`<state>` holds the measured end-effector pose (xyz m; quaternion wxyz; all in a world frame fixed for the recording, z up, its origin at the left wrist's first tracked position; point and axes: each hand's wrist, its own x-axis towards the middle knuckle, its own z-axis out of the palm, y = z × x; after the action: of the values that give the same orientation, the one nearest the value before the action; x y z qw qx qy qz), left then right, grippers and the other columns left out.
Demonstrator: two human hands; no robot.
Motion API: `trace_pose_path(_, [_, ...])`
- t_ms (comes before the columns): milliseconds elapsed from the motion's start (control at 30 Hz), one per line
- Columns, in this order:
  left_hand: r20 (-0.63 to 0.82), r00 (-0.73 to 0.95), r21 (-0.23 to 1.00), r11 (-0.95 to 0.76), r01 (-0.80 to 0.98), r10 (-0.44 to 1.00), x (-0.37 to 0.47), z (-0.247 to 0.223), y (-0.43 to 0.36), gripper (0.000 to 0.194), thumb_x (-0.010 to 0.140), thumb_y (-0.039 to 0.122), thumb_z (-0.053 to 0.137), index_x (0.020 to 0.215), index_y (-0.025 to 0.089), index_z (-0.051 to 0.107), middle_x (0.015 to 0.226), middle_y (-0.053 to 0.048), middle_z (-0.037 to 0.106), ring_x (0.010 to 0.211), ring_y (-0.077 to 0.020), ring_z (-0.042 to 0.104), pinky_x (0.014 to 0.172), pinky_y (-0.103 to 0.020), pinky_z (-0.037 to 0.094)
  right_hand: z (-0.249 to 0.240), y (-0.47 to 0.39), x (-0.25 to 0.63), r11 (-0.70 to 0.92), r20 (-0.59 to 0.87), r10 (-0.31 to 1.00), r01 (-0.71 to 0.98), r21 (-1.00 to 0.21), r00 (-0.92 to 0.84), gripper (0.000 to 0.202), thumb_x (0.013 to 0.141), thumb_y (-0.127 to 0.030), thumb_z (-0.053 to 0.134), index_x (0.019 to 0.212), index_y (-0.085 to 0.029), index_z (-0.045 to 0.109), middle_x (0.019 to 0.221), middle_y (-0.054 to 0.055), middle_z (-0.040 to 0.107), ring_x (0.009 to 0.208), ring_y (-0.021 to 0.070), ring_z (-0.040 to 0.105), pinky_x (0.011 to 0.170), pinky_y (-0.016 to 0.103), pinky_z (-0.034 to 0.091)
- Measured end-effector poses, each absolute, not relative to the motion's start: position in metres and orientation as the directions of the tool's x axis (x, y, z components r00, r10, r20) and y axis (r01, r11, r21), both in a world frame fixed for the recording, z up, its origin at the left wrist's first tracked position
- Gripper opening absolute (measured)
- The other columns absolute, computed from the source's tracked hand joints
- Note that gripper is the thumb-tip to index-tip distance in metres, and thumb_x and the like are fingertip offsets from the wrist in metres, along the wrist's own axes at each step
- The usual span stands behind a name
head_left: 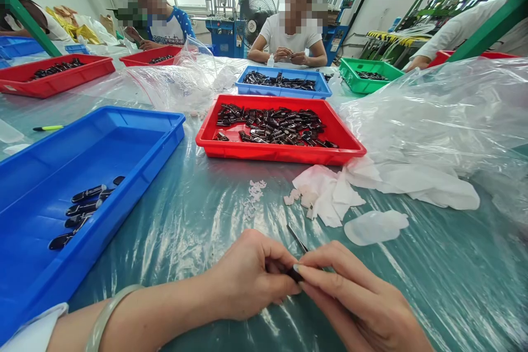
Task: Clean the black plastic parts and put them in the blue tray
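Observation:
A small glossy black piece (294,274) is pinched between the thumb and curled fingers of my left hand (251,275), low over the table. My right hand (350,291) meets it there, thumb and fingertips closed on the piece's right end. Most of the piece is hidden by the fingers. A thin dark pointed tool (297,237) sticks out beyond my right index finger; I cannot tell whether that hand holds it or it lies on the table behind. Similar black pieces (84,208) lie in the blue tray (165,143) at left.
Ahead stands a red tray (280,151) heaped with black pieces, a light-blue tray (284,91) behind it. Pinkish scraps (256,191), crumpled tissue (330,192) and a translucent bottle (375,227) lie nearer. Plastic sheeting (445,115) bulges at right. Co-workers sit across the table.

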<state>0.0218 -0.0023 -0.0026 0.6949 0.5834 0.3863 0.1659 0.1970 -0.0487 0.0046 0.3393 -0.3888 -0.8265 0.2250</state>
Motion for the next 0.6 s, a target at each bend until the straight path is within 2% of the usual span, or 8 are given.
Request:
trace_pose_path(100, [-0.420, 0.629, 0.899, 0.395, 0.189, 0.654, 0.0216, -0.0004, -0.0001, 0.016, 0.068, 0.026, 0.061, 0.071, 0.011, 0.065, 0.049, 0.002, 0.053, 0.045, -0.0085, 0.051, 0.046, -0.017, 0.041, 0.0034, -0.0436, 0.1984, 0.568, 0.384, 0.818, 0.494, -0.659, -0.428, 0.030, 0.081, -0.004, 0.050, 0.104, -0.022, 0.059, 0.091, 0.006, 0.059, 0.079, 0.0132, 0.060, 0.066, 0.021, 0.052])
trace_pose_path(200, [-0.467, 0.617, 0.859, 0.490, 0.148, 0.633, 0.0211, 0.0027, 0.0014, 0.025, 0.069, 0.034, 0.059, 0.064, 0.010, 0.059, 0.048, 0.000, 0.054, 0.042, -0.0098, 0.053, 0.042, -0.017, 0.042, 0.0017, -0.0407, 0.2007, 0.518, 0.411, 0.855, 0.520, -0.679, -0.315, 0.031, 0.082, -0.008, 0.052, 0.108, -0.024, 0.059, 0.095, 0.005, 0.061, 0.084, 0.0135, 0.061, 0.069, 0.020, 0.052])
trace_pose_path(400, [-0.480, 0.644, 0.823, 0.560, 0.095, 0.596, 0.0210, 0.0050, 0.0019, 0.038, 0.067, 0.047, 0.060, 0.062, 0.009, 0.058, 0.055, -0.004, 0.059, 0.040, -0.0094, 0.053, 0.037, -0.017, 0.041, 0.0025, -0.0376, 0.1988, 0.492, 0.420, 0.870, 0.533, -0.689, -0.259, 0.027, 0.083, -0.010, 0.050, 0.101, -0.024, 0.063, 0.092, 0.003, 0.064, 0.080, 0.0125, 0.064, 0.067, 0.017, 0.052])
trace_pose_path(600, [-0.473, 0.652, 0.822, 0.563, 0.085, 0.592, 0.0210, 0.0048, 0.0027, 0.041, 0.068, 0.049, 0.059, 0.062, 0.009, 0.058, 0.058, -0.005, 0.060, 0.040, -0.0087, 0.054, 0.038, -0.016, 0.041, 0.0014, -0.0369, 0.1971, 0.498, 0.410, 0.867, 0.527, -0.689, -0.283, 0.028, 0.083, -0.008, 0.049, 0.104, -0.023, 0.062, 0.092, 0.004, 0.064, 0.078, 0.0108, 0.063, 0.067, 0.017, 0.051])
